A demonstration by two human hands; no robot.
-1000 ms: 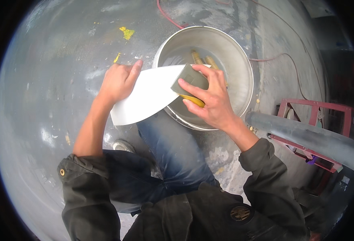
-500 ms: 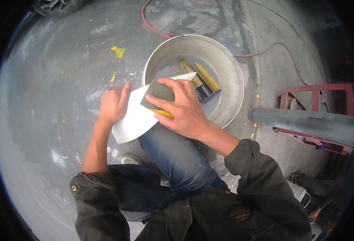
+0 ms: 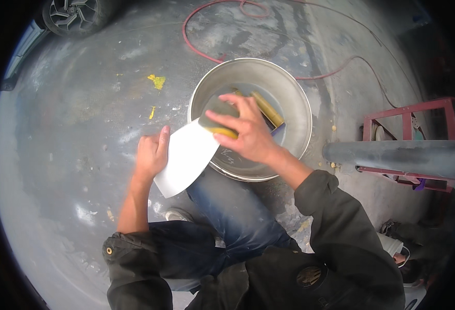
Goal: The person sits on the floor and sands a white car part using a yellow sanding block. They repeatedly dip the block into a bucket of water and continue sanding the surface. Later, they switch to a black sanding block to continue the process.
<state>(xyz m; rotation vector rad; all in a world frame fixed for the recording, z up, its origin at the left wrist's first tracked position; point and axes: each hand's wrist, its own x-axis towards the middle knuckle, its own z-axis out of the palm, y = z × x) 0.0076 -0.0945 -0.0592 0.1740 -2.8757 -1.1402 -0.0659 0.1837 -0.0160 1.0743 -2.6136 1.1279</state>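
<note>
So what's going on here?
A person sits or crouches beside a wide round tub. Their left grip holds a white panel by its left edge. Their right grip has a grey block with a yellow edge at the panel's far end; blur makes contact hard to tell. A yellowish tube lies in the tub.

Floor [image 3: 72, 150] left of left hand [image 3: 152, 153] lies open — basin [image 3: 298, 116] blocks right

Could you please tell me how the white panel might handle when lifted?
The white panel is probably stiff, since it extends beyond the left hand without visible sagging. Its thin-looking body suggests lightness, and its smooth face might be slippery.
</note>
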